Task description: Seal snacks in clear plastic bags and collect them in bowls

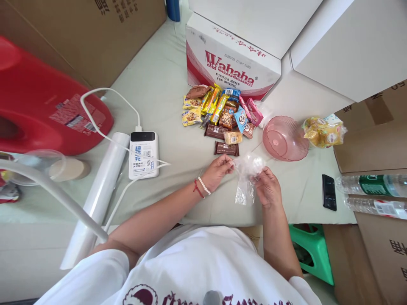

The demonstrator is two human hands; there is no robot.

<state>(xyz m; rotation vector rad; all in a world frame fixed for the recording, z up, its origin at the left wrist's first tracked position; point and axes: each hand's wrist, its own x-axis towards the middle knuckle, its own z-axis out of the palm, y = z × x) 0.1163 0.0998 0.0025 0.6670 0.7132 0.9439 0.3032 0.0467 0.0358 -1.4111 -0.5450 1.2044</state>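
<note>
Between my two hands a clear plastic bag (246, 186) hangs over the table, crumpled at the top. My left hand (219, 170), with a white bead bracelet and a red cord at the wrist, pinches its left side. Fingers of my right hand (267, 186) are closed on the bag's right side. Just beyond, a pile of wrapped snacks (227, 117) lies in front of the Wahaha carton (233, 63). A dark brown snack packet (227, 148) is nearest my left hand. Right of the pile stands a pink translucent bowl (282, 142), its inside showing no contents.
At left are a white power bank (143, 156) with a cable, a roll of plastic film (98, 195) and a red jug (47, 101). Toward the right lie a bag of yellow packets (326, 132), a black phone (329, 192) and plastic bottles (375, 185).
</note>
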